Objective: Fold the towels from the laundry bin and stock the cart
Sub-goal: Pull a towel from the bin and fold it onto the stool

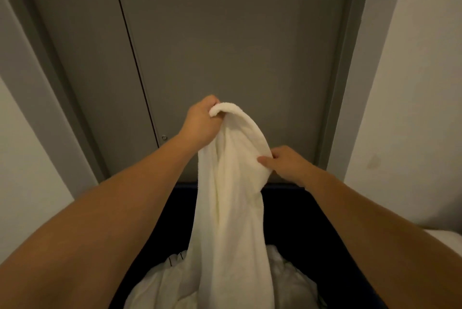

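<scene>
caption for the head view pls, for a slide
Both hands lift a white towel from the bin: left hand grips its top, right hand pinches its edge.

no readable text, label or sign anywhere

Fingers (pixel 212 101) of left hand (pixel 201 122) mostly behind towel (pixel 232 196) fold, towel end, bin (pixel 295 221) cut by bottom edge

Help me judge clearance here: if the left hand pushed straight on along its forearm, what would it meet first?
Apart from the towel that the left hand grips, probably the grey door straight ahead; how far off it stands is unclear from this one view.
</scene>
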